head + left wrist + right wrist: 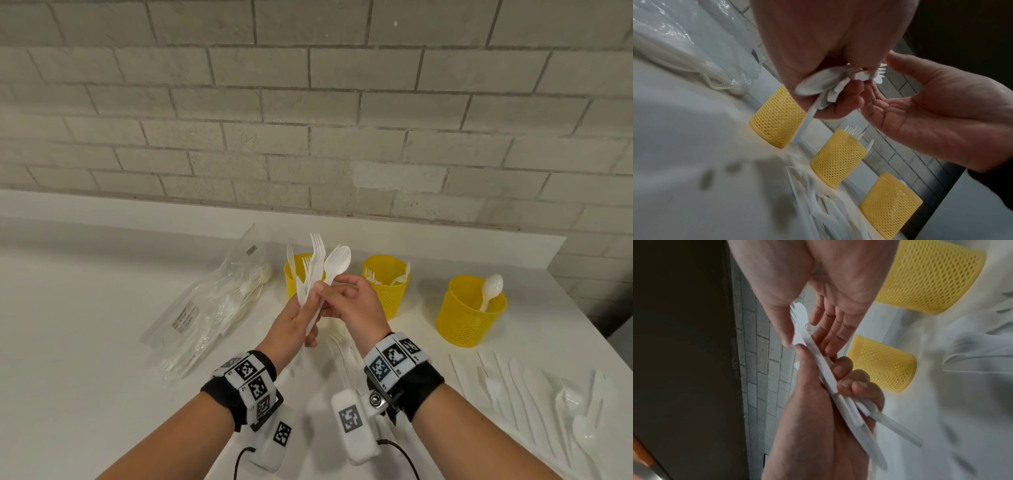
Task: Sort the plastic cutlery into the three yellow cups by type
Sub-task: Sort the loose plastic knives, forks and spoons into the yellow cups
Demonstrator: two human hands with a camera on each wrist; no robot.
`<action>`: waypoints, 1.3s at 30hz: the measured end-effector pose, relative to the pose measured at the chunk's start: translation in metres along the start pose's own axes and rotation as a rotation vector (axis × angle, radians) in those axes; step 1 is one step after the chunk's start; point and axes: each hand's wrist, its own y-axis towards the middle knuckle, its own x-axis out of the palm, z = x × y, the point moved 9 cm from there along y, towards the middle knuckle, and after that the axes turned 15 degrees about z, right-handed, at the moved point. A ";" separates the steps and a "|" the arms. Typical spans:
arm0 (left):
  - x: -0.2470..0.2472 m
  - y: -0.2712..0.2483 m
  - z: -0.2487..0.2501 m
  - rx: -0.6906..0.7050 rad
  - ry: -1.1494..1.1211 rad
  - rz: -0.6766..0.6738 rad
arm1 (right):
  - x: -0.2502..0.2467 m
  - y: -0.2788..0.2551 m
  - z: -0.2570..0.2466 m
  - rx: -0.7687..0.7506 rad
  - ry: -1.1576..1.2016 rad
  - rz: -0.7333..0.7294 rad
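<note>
My left hand (310, 301) grips a fan of white plastic cutlery (317, 260) by the handles: forks, a knife and a spoon (338, 261), heads up. My right hand (339, 279) reaches in from the right, and its thumb and fingers pinch the spoon's neck (797, 335). Three yellow mesh cups stand behind in a row. The left cup (294, 284) is partly hidden by the bundle, the middle cup (388, 291) holds forks, and the right cup (467, 315) holds a spoon. The left wrist view shows the same cups (777, 120).
A clear plastic bag (209, 308) with more white cutlery lies left of the cups. Loose knives and spoons (548, 404) are spread on the white table at the right. A few pieces (342, 349) lie under my hands. A brick wall runs behind the table.
</note>
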 end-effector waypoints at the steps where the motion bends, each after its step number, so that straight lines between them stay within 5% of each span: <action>1: 0.001 0.000 0.000 0.003 0.009 0.002 | -0.002 0.001 0.001 -0.004 -0.012 0.014; 7: -0.008 0.004 -0.009 -0.078 -0.045 0.100 | 0.000 0.003 -0.001 -0.021 -0.007 -0.028; 12: -0.024 0.011 -0.011 -0.118 -0.096 0.199 | -0.012 0.013 -0.006 -0.099 -0.123 0.095; 21: -0.006 0.004 -0.003 -0.156 -0.146 0.051 | 0.008 0.008 0.000 -0.151 -0.264 -0.050; 32: -0.042 0.024 0.005 -0.083 -0.148 0.207 | -0.013 0.043 -0.056 -0.201 -0.052 0.218; 39: -0.022 0.030 0.013 -0.054 -0.107 0.136 | -0.042 0.082 -0.101 -0.459 -0.254 0.338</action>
